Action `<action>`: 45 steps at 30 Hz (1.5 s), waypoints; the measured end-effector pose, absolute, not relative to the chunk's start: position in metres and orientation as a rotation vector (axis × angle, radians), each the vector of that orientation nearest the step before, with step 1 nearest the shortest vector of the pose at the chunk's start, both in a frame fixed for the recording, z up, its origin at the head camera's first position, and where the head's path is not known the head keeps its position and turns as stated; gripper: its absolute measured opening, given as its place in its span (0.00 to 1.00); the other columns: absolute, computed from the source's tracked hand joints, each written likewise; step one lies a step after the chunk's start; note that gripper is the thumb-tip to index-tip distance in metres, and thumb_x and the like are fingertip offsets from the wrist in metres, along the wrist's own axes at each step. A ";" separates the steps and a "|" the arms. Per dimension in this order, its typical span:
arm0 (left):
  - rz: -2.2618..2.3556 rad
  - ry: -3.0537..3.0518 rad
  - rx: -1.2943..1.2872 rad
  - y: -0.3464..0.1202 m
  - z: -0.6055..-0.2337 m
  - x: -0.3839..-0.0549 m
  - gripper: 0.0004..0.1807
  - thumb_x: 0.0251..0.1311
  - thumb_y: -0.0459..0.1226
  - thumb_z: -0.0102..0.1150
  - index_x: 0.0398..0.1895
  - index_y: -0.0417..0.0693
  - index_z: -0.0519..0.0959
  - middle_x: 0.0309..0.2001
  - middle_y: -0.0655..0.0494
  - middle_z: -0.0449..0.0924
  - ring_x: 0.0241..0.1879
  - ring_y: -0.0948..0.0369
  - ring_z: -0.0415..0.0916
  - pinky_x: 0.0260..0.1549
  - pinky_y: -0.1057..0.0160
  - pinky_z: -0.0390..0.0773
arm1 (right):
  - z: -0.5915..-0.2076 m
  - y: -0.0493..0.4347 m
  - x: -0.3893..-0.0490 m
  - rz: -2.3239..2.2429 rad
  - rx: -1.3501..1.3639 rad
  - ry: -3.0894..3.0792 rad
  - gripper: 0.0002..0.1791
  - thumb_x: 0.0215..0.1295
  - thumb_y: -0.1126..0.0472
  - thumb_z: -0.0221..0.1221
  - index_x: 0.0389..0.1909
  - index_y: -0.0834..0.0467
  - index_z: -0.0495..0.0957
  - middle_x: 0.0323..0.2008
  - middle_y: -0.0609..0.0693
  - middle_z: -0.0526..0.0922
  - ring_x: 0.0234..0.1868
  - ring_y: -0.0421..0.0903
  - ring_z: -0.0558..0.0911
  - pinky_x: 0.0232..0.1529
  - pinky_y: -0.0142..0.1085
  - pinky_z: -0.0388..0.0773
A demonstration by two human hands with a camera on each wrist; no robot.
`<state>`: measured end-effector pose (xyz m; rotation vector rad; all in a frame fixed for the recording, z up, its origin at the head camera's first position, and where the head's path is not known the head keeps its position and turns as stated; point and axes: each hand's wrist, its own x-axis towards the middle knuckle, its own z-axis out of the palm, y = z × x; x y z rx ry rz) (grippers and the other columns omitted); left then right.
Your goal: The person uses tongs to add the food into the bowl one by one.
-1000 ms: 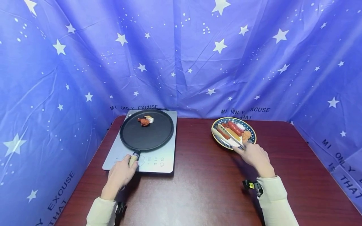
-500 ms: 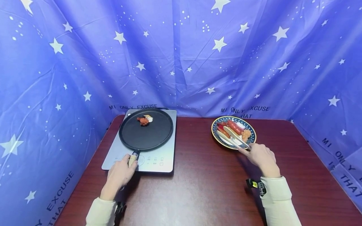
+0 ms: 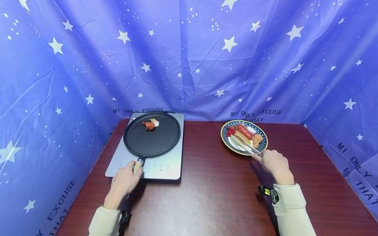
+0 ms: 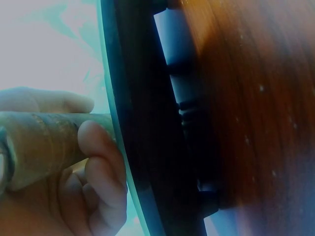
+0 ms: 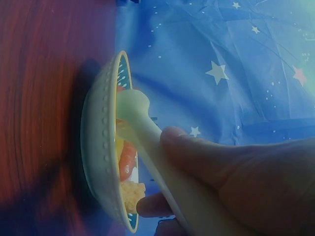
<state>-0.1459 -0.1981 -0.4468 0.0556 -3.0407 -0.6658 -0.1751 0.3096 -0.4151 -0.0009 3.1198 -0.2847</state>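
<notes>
My left hand (image 3: 125,182) grips the wooden handle (image 3: 137,166) of a flat black frying pan (image 3: 152,142), which sits on a silver induction cooker (image 3: 174,168). Toward the pan's far side lie a reddish-brown drumstick-like piece (image 3: 149,126) and a small pale and tan piece (image 3: 155,122). My right hand (image 3: 276,164) holds pale tongs (image 3: 246,147) by their arms, tips down in a blue-patterned plate (image 3: 223,141). A brownish piece of food shows at the tips, partly hidden. A red sausage (image 3: 245,132) and a crumbly golden piece (image 3: 257,140) lie beside them in the plate.
The cooker stands on the left of a dark red wooden table (image 3: 203,183), the plate on its right. A blue curtain with stars (image 3: 203,91) hangs right behind the table's back edge and along both sides.
My right hand has moved right, drawing the tongs' tips back over the plate. The tongs' arms have come closer together. A red piece shows more on the plate's left. My left hand stays on the handle.
</notes>
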 end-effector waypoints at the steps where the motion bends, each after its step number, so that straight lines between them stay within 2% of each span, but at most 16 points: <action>1: -0.665 -3.042 0.057 -0.198 -0.447 -0.146 0.22 0.62 0.48 0.50 0.52 0.42 0.71 0.25 0.45 0.75 0.26 0.48 0.74 0.22 0.52 0.68 | -0.415 0.310 -0.175 -0.282 -0.005 3.120 0.25 0.65 0.43 0.53 0.22 0.60 0.76 0.24 0.68 0.77 0.27 0.65 0.77 0.23 0.54 0.71; 17: -0.676 -3.053 0.068 -0.198 -0.446 -0.146 0.23 0.62 0.48 0.49 0.53 0.41 0.71 0.26 0.45 0.75 0.26 0.49 0.74 0.23 0.52 0.68 | -0.421 0.318 -0.179 -0.315 -0.044 3.120 0.25 0.61 0.40 0.56 0.17 0.55 0.70 0.19 0.59 0.74 0.23 0.59 0.76 0.20 0.51 0.69; 21: -0.672 -3.053 0.067 -0.198 -0.446 -0.146 0.24 0.62 0.48 0.49 0.54 0.41 0.70 0.27 0.44 0.76 0.28 0.48 0.75 0.24 0.51 0.69 | -0.422 0.318 -0.179 -0.305 -0.062 3.129 0.23 0.63 0.43 0.57 0.17 0.55 0.72 0.20 0.60 0.75 0.24 0.60 0.77 0.21 0.52 0.70; 27: -0.675 -3.051 0.063 -0.197 -0.446 -0.146 0.22 0.62 0.48 0.49 0.53 0.41 0.71 0.26 0.46 0.75 0.27 0.48 0.74 0.23 0.51 0.69 | -0.422 0.321 -0.181 -0.296 -0.080 3.129 0.24 0.65 0.43 0.53 0.20 0.59 0.75 0.24 0.67 0.77 0.25 0.64 0.77 0.23 0.55 0.70; 33: -0.672 -3.060 0.069 -0.197 -0.446 -0.146 0.22 0.62 0.48 0.49 0.52 0.42 0.71 0.25 0.47 0.74 0.25 0.49 0.74 0.23 0.52 0.68 | -0.422 0.322 -0.180 -0.325 -0.086 3.131 0.25 0.66 0.42 0.52 0.18 0.56 0.72 0.22 0.63 0.77 0.24 0.62 0.77 0.22 0.54 0.70; 45: -0.681 -3.058 0.070 -0.197 -0.446 -0.146 0.22 0.62 0.48 0.49 0.52 0.42 0.71 0.24 0.47 0.74 0.25 0.50 0.73 0.23 0.52 0.68 | -0.420 0.322 -0.180 -0.360 -0.102 3.156 0.24 0.66 0.43 0.52 0.19 0.56 0.74 0.20 0.60 0.77 0.24 0.61 0.78 0.23 0.54 0.70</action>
